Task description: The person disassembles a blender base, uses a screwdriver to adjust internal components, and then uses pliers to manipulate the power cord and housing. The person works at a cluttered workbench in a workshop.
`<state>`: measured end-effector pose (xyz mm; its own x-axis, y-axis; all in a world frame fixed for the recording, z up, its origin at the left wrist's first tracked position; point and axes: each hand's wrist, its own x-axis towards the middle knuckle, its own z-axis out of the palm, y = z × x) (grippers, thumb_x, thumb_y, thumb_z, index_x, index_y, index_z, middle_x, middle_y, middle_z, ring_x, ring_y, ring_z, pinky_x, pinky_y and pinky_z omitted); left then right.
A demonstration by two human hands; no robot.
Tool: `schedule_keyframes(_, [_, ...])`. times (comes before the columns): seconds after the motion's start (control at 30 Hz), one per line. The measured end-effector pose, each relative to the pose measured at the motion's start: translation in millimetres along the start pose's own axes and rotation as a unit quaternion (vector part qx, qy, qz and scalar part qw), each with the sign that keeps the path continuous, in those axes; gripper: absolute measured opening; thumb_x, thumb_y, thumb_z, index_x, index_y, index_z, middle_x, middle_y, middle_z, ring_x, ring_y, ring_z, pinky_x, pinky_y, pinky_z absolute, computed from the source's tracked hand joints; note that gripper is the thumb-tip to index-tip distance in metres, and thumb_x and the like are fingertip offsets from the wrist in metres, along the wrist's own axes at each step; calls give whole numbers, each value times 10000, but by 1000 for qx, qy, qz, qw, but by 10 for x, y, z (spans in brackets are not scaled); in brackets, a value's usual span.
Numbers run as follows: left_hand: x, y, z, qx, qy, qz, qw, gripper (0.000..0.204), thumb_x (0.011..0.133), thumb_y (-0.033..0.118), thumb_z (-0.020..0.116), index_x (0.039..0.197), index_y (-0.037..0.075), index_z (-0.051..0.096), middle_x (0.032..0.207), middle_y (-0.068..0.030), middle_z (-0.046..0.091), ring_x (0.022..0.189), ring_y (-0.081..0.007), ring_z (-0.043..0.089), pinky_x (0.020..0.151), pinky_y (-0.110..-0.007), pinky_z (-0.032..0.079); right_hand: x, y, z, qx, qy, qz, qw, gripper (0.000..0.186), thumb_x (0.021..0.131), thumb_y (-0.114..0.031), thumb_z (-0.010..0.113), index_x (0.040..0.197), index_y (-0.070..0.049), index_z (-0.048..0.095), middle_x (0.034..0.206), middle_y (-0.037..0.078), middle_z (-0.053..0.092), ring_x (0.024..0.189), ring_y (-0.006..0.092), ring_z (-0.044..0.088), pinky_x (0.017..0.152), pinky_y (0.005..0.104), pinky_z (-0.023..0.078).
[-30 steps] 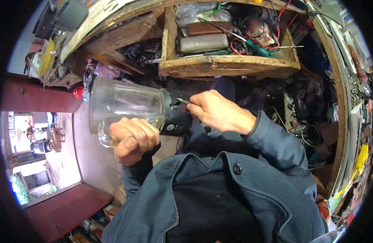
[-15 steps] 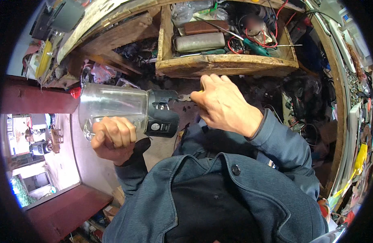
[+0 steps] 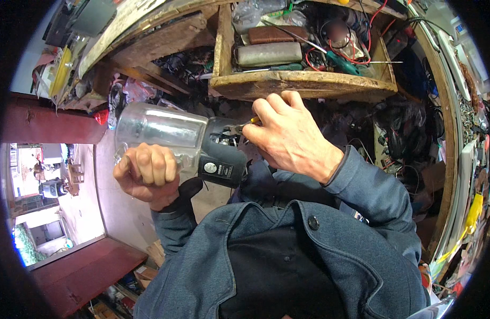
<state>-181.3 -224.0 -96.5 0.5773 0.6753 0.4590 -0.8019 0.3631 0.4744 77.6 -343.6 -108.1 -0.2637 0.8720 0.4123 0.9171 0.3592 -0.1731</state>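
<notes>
A clear blender jug [image 3: 173, 127] lies on its side in the air in front of me, its black base collar [image 3: 221, 166] toward the right. My left hand [image 3: 148, 174] is closed round its handle, which the fingers mostly hide. From the right, my right hand [image 3: 295, 138] grips pliers [image 3: 234, 129], of which metal jaws and a bit of yellow handle show. The jaws are at metal parts in an opening of the black collar; whether they clamp anything I cannot tell.
Beyond my hands an open wooden drawer [image 3: 303, 87] holds a grey case [image 3: 270, 55], a brown case [image 3: 277, 35], a green-handled screwdriver [image 3: 342, 64] and red wires. A red-brown frame [image 3: 59, 121] edges an opening at left. Cluttered shelving stands at right.
The jug has shifted slightly right, its collar closer to my right hand. The pliers' jaws have come from just beside the collar into its opening.
</notes>
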Motion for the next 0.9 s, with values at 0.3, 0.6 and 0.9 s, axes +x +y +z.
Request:
schedule_keyframes(0.3, [15, -47, -8, -16, 8, 8, 1000, 464, 1025, 216, 465, 584, 151, 337, 454, 18, 356, 351, -81, 259, 376, -274, 262, -2, -89, 141, -47, 4, 14, 999, 150, 802, -242, 655, 876, -135, 580, 931, 75, 508, 910, 245, 534, 833, 408, 406])
schedule_keyframes(0.6, [25, -126, 121, 28, -10, -29, 999, 441, 1039, 200, 472, 608, 153, 391, 445, 30, 358, 338, -71, 281, 358, -271, 251, -63, -163, 220, -66, -1, 18, 998, 148, 848, -208, 629, 844, -82, 553, 806, 80, 513, 713, 221, 573, 477, 338, 492])
schedule_keyframes(0.9, [-82, -134, 186, 62, -7, -43, 997, 467, 987, 149, 473, 568, 145, 267, 422, -6, 342, 329, -109, 266, 340, -302, 259, -13, 144, 206, 241, -140, 88, 956, 175, 756, -27, 657, 888, 3, 545, 835, 219, 637, 795, 464, 649, 684, 538, 516])
